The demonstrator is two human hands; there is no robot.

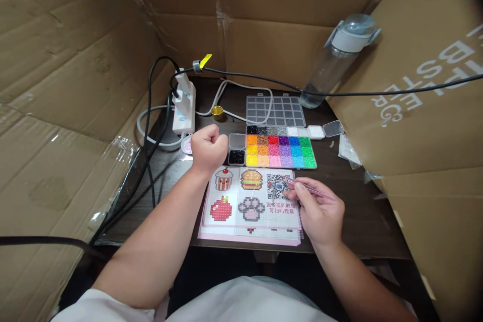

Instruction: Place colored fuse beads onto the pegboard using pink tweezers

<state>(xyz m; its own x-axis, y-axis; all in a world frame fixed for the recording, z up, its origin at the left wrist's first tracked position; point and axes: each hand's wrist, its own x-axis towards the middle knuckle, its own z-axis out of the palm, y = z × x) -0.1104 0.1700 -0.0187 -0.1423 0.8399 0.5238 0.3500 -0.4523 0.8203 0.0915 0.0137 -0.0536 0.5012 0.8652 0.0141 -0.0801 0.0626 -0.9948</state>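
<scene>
My left hand (pixel 209 150) is clenched in a fist, raised over the table just left of the bead box, and nothing shows sticking out of it. Between the thumb and fingers of my right hand (pixel 320 211) is a pair of pink tweezers (pixel 316 191), their tip over the QR code on the pattern sheet. That pattern sheet (pixel 232 219) carries pixel pictures of a cupcake, a burger, an apple and a paw, under a clear pegboard. A bead box (pixel 316 166) with compartments of coloured beads stands behind it. Black beads fill a small open case (pixel 237 157) beside the box.
A white power strip (pixel 188 118) with plugs and cables stands at the back left. One black cable (pixel 264 77) crosses the view above the table. A gold cup (pixel 217 112) and a water bottle (pixel 327 70) are at the back. Cardboard walls (pixel 271 55) enclose the table.
</scene>
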